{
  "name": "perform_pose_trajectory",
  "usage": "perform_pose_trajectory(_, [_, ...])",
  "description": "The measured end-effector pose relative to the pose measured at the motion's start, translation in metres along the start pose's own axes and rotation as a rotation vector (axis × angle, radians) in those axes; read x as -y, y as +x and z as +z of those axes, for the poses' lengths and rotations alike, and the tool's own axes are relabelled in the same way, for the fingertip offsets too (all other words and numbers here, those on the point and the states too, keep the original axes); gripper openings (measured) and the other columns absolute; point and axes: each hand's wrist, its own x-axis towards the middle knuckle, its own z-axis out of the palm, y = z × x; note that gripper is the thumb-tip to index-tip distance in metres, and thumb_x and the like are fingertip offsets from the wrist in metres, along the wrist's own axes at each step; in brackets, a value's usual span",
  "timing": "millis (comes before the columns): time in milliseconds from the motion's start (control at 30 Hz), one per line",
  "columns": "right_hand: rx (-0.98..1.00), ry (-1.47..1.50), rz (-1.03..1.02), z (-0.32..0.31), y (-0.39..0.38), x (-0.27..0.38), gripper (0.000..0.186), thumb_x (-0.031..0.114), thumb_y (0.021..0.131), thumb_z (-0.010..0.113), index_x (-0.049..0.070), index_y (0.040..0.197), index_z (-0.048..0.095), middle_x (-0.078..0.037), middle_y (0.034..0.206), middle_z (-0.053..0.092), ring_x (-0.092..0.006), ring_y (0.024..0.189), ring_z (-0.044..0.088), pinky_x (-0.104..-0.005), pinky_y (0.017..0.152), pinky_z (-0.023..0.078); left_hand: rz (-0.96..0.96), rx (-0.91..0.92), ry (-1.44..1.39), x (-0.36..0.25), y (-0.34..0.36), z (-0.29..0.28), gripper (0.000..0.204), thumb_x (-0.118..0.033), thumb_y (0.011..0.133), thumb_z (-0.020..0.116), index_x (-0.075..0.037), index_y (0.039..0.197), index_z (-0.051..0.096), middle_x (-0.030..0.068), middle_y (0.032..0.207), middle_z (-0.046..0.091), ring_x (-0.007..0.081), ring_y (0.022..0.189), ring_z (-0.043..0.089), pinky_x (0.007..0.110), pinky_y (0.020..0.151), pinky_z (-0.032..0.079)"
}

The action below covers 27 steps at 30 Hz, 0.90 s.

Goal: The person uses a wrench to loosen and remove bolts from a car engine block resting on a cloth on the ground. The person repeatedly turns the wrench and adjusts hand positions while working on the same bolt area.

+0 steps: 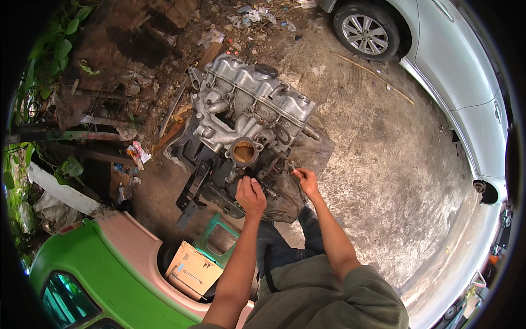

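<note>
A grey metal car engine point(241, 104) stands in front of me, its cast intake manifold point(211, 127) facing my side. The round port point(244, 152) of that manifold opens toward me. Just below the port, my left hand point(252, 196) is closed with curled fingers against the engine's near side; whatever it grips is hidden. My right hand point(306, 181) pinches a small metal piece point(291, 164) between thumb and fingers, at the engine's near right corner. The piece is too small to name its kind.
A wooden box point(193, 268) with a wrench point(192, 277) on top sits beside a green plastic stool point(216, 237). The green car point(104, 263) is at lower left, the silver car point(460, 71) at right. Litter and planks lie far left.
</note>
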Motion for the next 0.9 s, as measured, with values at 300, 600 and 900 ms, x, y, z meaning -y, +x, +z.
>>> perform_pose_trajectory(300, [0.172, 0.598, 0.424, 0.002, -0.014, 0.015, 0.03, 0.024, 0.103, 0.058, -0.003, 0.114, 0.064, -0.011, 0.093, 0.072, -0.0168, 0.079, 0.068, -0.0293, 0.069, 0.052, -0.02, 0.024, -0.003, -0.002, 0.0, -0.002, 0.032, -0.016, 0.102, 0.044, -0.003, 0.072, 0.041, 0.0157, 0.063, 0.037, 0.0365, 0.057, 0.039, 0.048, 0.052, 0.032])
perform_pose_trajectory(600, [-0.062, 0.871, 0.381, 0.012, -0.014, 0.017, 0.023, 0.018, 0.098, 0.065, -0.002, 0.109, 0.068, -0.01, 0.094, 0.072, -0.0171, 0.079, 0.068, -0.0272, 0.069, 0.052, -0.026, 0.022, 0.002, -0.002, 0.001, -0.002, 0.03, -0.014, 0.1, 0.046, -0.002, 0.072, 0.041, 0.0165, 0.063, 0.038, 0.0374, 0.058, 0.041, 0.048, 0.052, 0.033])
perform_pose_trajectory(900, [-0.069, 0.643, 0.21, -0.005, 0.001, 0.014, 0.018, -0.006, 0.096, 0.057, -0.002, 0.109, 0.069, -0.01, 0.099, 0.072, -0.0135, 0.072, 0.061, -0.0281, 0.067, 0.05, -0.039, 0.036, 0.008, -0.002, 0.0, -0.002, 0.029, -0.014, 0.099, 0.046, -0.003, 0.072, 0.041, 0.0159, 0.063, 0.038, 0.0367, 0.057, 0.041, 0.047, 0.051, 0.033])
